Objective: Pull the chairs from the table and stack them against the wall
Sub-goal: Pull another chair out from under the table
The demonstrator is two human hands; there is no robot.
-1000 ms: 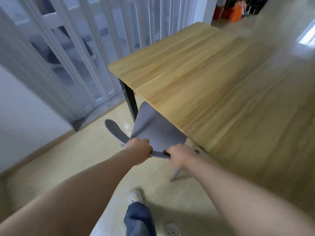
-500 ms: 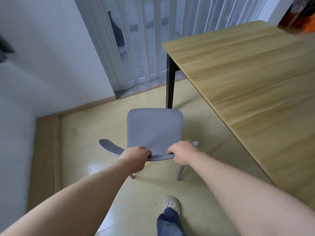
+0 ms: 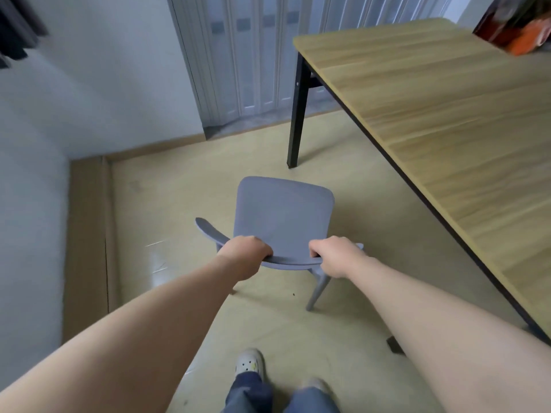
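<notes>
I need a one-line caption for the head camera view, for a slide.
Both hands, left hand and right hand, grip the backrest of a grey chair standing clear of the wooden table, near the wall corner.

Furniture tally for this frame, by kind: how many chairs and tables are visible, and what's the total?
Chairs: 1, the grey chair, gripped at its backrest by the left hand and the right hand.
Tables: 1, the wooden table with black legs.
Total: 2 pieces of furniture.
</notes>
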